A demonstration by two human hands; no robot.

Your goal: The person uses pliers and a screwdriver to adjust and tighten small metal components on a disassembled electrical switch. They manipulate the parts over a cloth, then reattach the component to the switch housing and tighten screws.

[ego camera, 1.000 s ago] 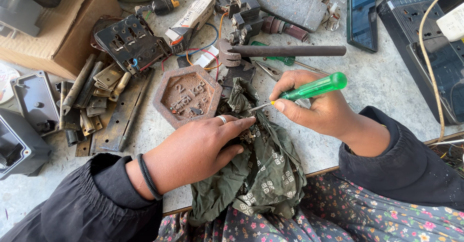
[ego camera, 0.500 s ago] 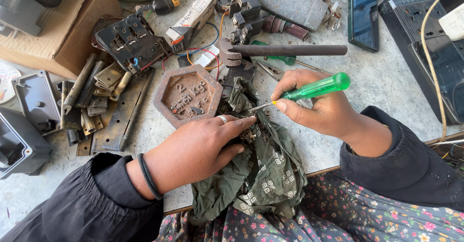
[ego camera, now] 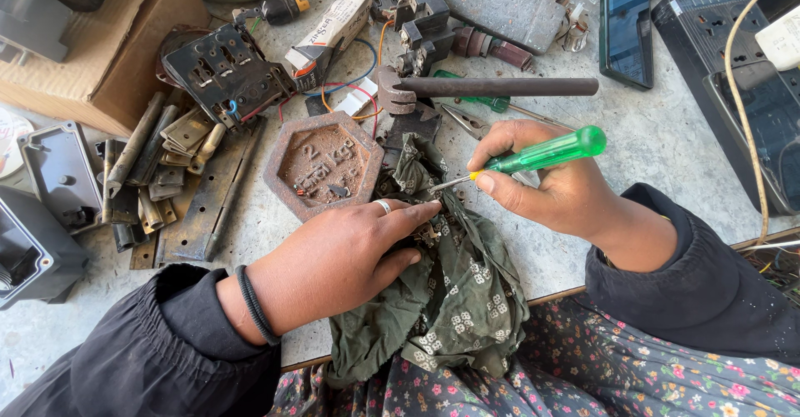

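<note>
Cluttered grey bench (ego camera: 667,159) you've got there, so keep the working spot tight. Far left sit the cardboard box (ego camera: 100,50) and a heap of metal strips (ego camera: 158,167), then the rusty hexagonal weight (ego camera: 323,165) just beside your work.

Your left hand (ego camera: 333,263) lies flat and mostly closed over the green cloth (ego camera: 454,300), fingertips pinning a small metal part (ego camera: 427,232) that sits in the folds near the bench's near edge. I'd say keep that downward pressure steady, since the cloth looks bunched and the part could roll.

Your right hand (ego camera: 546,188) has a closed grip on the green-handled screwdriver (ego camera: 533,157), thumb and fingers wrapped low on the handle, tip pointing left into the part. I can't tell if the blade is seated in a slot. Probably best to line the shaft up straight with the screw before turning, and keep your left fingertips out of the tip's path in case it slips.

Hammer (ego camera: 492,88) and phone (ego camera: 625,21) lie farther back, out of the way.
</note>
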